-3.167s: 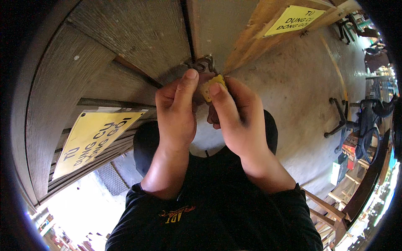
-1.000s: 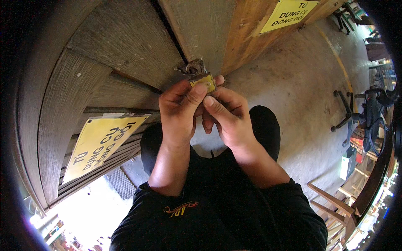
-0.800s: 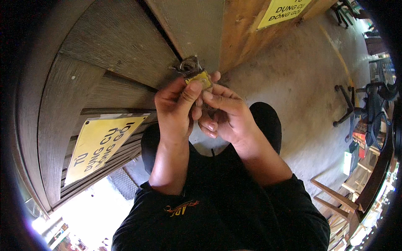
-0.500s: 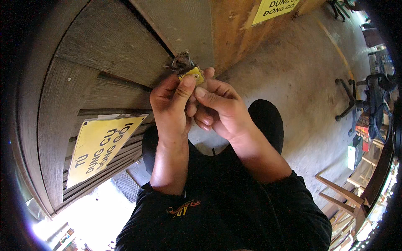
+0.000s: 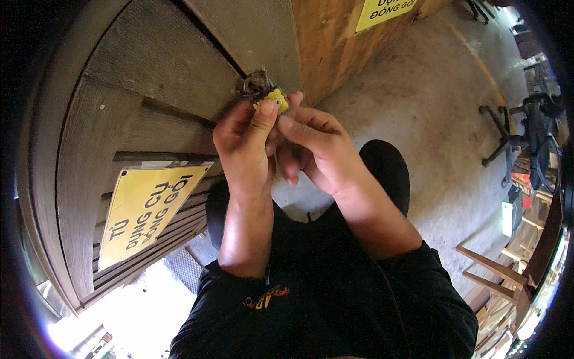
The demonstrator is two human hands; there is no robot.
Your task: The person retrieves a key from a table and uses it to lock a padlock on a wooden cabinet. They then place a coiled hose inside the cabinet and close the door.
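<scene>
One padlock (image 5: 278,97), tilted (long axis unclear): left hand (image 5: 246,146) pinching, right hand (image 5: 324,146) grip hidden.

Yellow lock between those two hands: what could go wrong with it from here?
The yellow lock is small and the left hand has its thumb on its face, so it might slip and drop toward the floor. The left hand and the right hand also crowd close to the dark metal fitting on the wooden door, so a pinch or scrape seems possible.
</scene>
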